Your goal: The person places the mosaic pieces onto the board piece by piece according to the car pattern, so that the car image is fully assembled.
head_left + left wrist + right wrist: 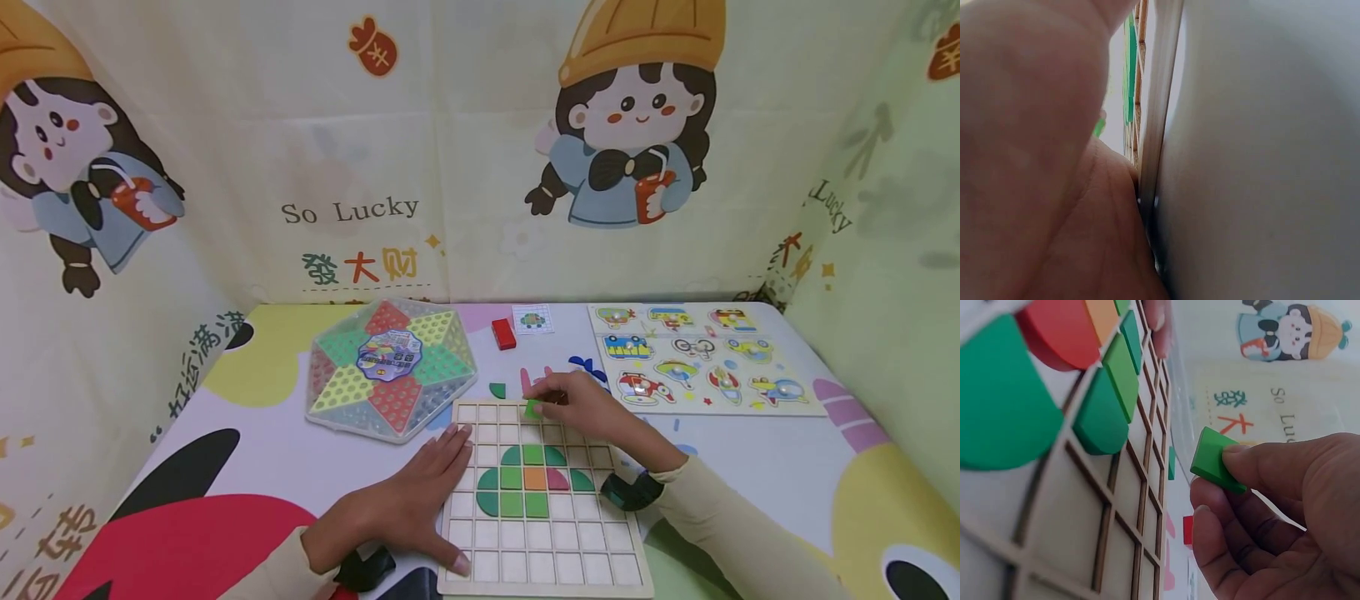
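A wooden grid board (543, 590) lies on the table, with light green squares, dark green rounded pieces (488, 503), an orange square (535, 478) and a red rounded piece (557, 479) set in its middle cells. My left hand (408, 508) rests along the board's left edge, fingers stretched and thumb spread near the lower left corner. Above the board's far edge, my right hand (581, 406) pinches a light green square tile (1215, 457) between thumb and fingers. In the right wrist view the tile is tilted and held apart from the grid.
A hexagonal Chinese checkers box (393, 371) stands at the back left. Behind the board lie a loose dark green piece (497, 390), a red block (503, 334) and a small pattern card (533, 320). A picture puzzle board (705, 358) occupies the back right.
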A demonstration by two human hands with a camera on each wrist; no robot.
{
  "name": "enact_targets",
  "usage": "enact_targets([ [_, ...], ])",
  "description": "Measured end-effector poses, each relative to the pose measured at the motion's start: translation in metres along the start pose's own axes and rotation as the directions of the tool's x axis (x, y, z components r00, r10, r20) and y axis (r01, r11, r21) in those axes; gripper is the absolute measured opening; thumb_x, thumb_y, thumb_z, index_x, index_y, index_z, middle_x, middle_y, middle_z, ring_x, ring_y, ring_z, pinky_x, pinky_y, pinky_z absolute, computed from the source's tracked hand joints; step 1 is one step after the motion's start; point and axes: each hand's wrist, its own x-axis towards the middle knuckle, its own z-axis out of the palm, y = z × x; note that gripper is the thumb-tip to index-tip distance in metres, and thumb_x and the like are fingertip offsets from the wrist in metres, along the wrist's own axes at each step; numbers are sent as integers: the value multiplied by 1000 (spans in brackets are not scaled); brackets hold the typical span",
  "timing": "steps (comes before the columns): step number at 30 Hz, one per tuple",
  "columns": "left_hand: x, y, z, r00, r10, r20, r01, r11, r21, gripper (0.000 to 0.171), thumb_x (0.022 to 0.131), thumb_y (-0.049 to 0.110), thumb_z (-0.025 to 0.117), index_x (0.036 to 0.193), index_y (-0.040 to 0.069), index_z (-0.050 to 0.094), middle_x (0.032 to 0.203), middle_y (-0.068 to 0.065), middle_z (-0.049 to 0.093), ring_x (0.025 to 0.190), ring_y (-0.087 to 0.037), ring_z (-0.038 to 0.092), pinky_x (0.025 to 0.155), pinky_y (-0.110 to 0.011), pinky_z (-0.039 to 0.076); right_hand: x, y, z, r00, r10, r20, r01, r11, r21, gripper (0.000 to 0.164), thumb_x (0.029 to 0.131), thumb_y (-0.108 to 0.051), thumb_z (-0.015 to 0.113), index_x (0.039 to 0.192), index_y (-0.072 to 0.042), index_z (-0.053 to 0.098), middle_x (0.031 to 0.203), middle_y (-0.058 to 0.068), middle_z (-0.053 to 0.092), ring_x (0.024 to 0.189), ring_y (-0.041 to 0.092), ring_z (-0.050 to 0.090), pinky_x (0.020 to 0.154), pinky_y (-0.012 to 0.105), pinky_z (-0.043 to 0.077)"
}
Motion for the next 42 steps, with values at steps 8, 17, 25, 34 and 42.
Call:
enact_targets([
  [8,-2,1,-1,1000,6,-17,-6,1000,0,126,71,75,67,156,5,6,162,-7,-11,146,-24,-15,115,-53,3,-22,-5,-1,998,-14,65,11,999,44,18,90,-4,68,106,-6,73,98,-3,69,79,17,56,68,25,49],
  [17,-5,-1,2,1000,-2,0,2,1000,2,126,71,75,66,156,4,7,162,-7,-10,146,-25,-14,115,-53,2,-44,-2,7,996,-53,78,46,996,83,18,89,-3,70,105,-7,74,91,-4,64,74,13,53,63,23,47],
  [25,-3,-1,3,1000,-2,-8,3,1000,10,126,71,76,65,156,5,7,162,-7,-12,146,-24,-15,115,-53,2,-58,-4,8,988,-48,147,30,992,125,15,89,-6,71,103,-11,73,93,1,65,75,12,54,65,23,48],
  [34,-1,2,1,1000,3,-8,-3,1000,-1,126,71,73,68,156,3,7,162,-8,-11,146,-25,-14,115,-53,1,-72,-4,6,970,-135,204,100,980,172,14,88,-8,72,101,-13,74,93,-6,65,75,8,54,66,23,49],
  [42,-1,3,0,1000,-3,-6,3,1000,1,126,71,74,68,156,4,7,162,-7,-11,146,-24,-14,115,-52,1,-79,-3,7,965,-132,228,87,976,198,16,89,-9,71,103,-15,73,98,-5,69,75,8,57,66,24,51],
])
